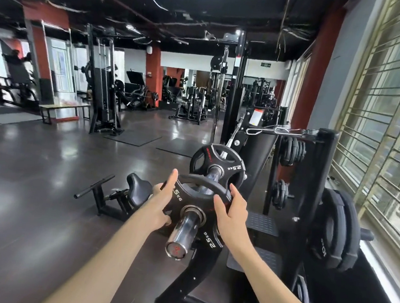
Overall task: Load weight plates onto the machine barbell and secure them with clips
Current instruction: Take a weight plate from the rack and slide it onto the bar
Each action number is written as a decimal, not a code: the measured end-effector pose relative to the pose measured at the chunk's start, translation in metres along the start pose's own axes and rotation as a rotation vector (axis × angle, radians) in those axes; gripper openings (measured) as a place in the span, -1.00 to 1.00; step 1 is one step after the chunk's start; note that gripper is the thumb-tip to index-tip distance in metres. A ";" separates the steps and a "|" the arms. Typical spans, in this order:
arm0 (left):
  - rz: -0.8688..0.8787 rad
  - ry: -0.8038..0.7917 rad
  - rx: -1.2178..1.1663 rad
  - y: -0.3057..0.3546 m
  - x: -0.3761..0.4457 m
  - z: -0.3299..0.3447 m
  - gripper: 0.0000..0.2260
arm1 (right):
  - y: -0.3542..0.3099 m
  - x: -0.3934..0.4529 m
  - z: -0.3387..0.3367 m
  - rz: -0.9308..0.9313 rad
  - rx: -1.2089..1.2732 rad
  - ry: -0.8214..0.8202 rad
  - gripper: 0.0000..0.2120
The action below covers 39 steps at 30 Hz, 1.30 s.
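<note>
Now both hands, left hand (163,202) and right hand (231,213), apparently grip the 2.5 kg plate (196,199) on the barbell sleeve (183,232).

Matt black plate (198,205), glossy chrome sleeve (183,232).

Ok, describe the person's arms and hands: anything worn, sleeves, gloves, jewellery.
Both forearms are bare up to the frame edge, with no sleeves in view. The left hand and right hand wear no gloves, and no rings, watch or wristbands are visible. The fingernails look short and unpainted.
</note>
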<state>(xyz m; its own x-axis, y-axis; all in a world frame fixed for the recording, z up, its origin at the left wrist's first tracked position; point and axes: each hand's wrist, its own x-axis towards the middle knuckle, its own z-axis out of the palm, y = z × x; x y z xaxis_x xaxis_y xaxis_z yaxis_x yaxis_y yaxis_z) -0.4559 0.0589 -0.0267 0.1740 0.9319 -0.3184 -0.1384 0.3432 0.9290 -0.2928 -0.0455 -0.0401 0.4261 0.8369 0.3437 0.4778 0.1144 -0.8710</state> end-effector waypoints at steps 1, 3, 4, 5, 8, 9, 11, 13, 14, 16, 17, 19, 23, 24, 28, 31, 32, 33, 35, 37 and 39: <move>0.029 -0.017 0.017 0.004 0.002 0.007 -0.04 | 0.005 0.008 0.000 0.010 -0.008 0.009 -0.42; 0.035 -0.031 0.027 0.013 0.012 0.016 -0.10 | 0.014 0.024 0.001 0.026 -0.009 0.018 -0.42; 0.036 -0.048 0.028 0.017 0.016 0.022 -0.16 | 0.020 0.031 0.002 0.029 -0.011 0.022 -0.42; 0.040 -0.049 0.030 0.020 0.023 0.026 -0.22 | 0.024 0.039 0.003 0.025 -0.013 0.025 -0.42; 0.048 -0.059 0.023 0.027 0.052 0.038 -0.29 | 0.037 0.069 0.008 0.010 -0.037 0.037 -0.40; 0.059 -0.052 0.038 0.029 0.061 0.043 -0.29 | 0.041 0.080 0.009 0.007 -0.047 0.039 -0.39; 0.080 -0.047 0.045 0.033 0.080 0.054 -0.16 | 0.049 0.106 0.010 0.013 -0.063 0.032 -0.37; 0.108 -0.021 0.081 0.039 0.099 0.068 -0.04 | 0.059 0.130 0.011 0.030 -0.088 0.020 -0.36; 0.123 -0.009 0.107 0.044 0.106 0.075 -0.01 | 0.063 0.142 0.011 0.046 -0.095 0.013 -0.35; 0.131 0.020 0.142 0.051 0.122 0.090 0.08 | 0.073 0.166 0.010 0.082 -0.102 -0.007 -0.35; 0.138 0.041 0.154 0.054 0.132 0.096 0.13 | 0.078 0.176 0.010 0.091 -0.114 -0.021 -0.34; 0.146 0.058 0.164 0.060 0.148 0.106 0.13 | 0.087 0.195 0.010 0.088 -0.150 -0.050 -0.34; 0.116 0.075 0.149 0.066 0.174 0.116 0.07 | 0.094 0.222 0.010 0.047 -0.141 -0.077 -0.35; 0.109 0.081 0.138 0.066 0.179 0.117 0.10 | 0.095 0.227 0.010 0.037 -0.127 -0.081 -0.35; 0.098 0.112 0.059 0.064 0.197 0.121 0.01 | 0.097 0.235 0.011 -0.011 -0.049 -0.069 -0.36; 0.098 0.094 0.063 0.065 0.199 0.121 -0.08 | 0.100 0.235 0.012 0.002 -0.097 -0.049 -0.36; 0.091 0.096 0.072 0.063 0.199 0.121 -0.03 | 0.099 0.235 0.012 0.016 -0.113 -0.055 -0.36; 0.087 0.101 0.086 0.063 0.200 0.121 0.01 | 0.097 0.235 0.010 0.031 -0.121 -0.067 -0.35; 0.090 0.110 0.132 0.063 0.199 0.121 0.04 | 0.092 0.234 0.005 0.052 -0.136 -0.112 -0.33; 0.120 0.157 0.235 0.069 0.189 0.126 -0.06 | 0.089 0.232 -0.006 0.061 -0.160 -0.174 -0.28; 0.257 0.312 0.405 0.076 0.178 0.134 -0.21 | 0.089 0.232 -0.021 0.090 -0.160 -0.208 -0.24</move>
<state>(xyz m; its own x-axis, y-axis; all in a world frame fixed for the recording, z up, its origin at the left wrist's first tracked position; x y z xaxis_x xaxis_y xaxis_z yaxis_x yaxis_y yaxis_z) -0.3046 0.2349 0.0130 -0.1208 0.9911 -0.0560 0.2575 0.0857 0.9625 -0.1349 0.1478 -0.0308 0.3134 0.9335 0.1741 0.5677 -0.0372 -0.8224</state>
